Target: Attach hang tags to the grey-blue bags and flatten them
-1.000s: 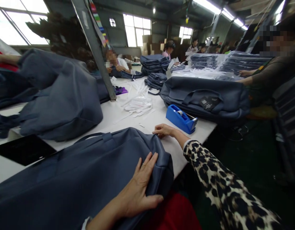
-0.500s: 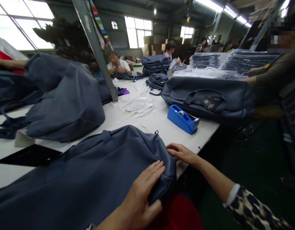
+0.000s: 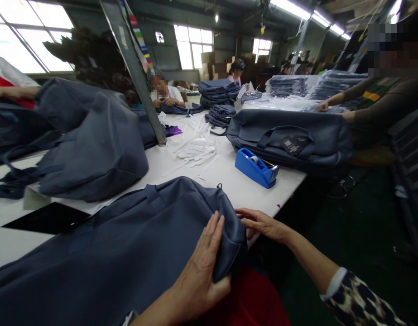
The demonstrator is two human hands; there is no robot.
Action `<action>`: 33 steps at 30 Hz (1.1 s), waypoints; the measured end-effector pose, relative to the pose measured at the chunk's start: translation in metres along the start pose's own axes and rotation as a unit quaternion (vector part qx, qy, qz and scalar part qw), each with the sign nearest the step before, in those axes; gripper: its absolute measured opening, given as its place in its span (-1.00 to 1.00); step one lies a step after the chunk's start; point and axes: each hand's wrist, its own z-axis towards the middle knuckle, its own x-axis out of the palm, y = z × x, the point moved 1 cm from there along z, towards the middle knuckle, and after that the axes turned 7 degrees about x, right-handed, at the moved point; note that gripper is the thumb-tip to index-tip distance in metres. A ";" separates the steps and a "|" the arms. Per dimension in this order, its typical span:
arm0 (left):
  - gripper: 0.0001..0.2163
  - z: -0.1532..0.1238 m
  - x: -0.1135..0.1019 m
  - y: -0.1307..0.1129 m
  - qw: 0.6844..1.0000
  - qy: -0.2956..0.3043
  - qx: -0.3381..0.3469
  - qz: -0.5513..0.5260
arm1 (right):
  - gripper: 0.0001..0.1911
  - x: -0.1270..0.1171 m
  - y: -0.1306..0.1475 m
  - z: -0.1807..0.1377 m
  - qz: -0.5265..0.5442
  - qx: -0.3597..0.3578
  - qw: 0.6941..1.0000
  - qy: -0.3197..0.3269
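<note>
A dark blue-grey bag [image 3: 127, 258] lies on its side along the near edge of the white table [image 3: 225, 167]. My left hand [image 3: 202, 267] rests on the bag near its right end, fingers stretched out along the fabric, thumb lower down by the edge. At the bag's right end is my right hand [image 3: 263, 224], its fingers extended and the tips touching or nearly touching the end panel. Some of its fingertips are hidden behind the bag. A small zip-pull loop [image 3: 219, 185] sticks up at the top corner.
A blue tape dispenser [image 3: 257, 167] stands beyond my right hand. Behind it lies a stack of bags with black tags [image 3: 295, 145]. Another bag [image 3: 96, 149] slumps at left, near a slanted metal post [image 3: 137, 77]. Co-workers stand around; one at right [image 3: 375, 97] reaches over plastic-wrapped stacks.
My left hand has turned more upright on the bag, its fingers shifting slightly left and up. My right hand stays at the end. The co-worker at right has moved an arm into view.
</note>
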 end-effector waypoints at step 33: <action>-0.35 -0.177 0.026 -0.007 0.882 -0.031 0.020 0.469 | -0.56 0.104 0.024 0.071 -0.108 -0.208 0.924 -0.302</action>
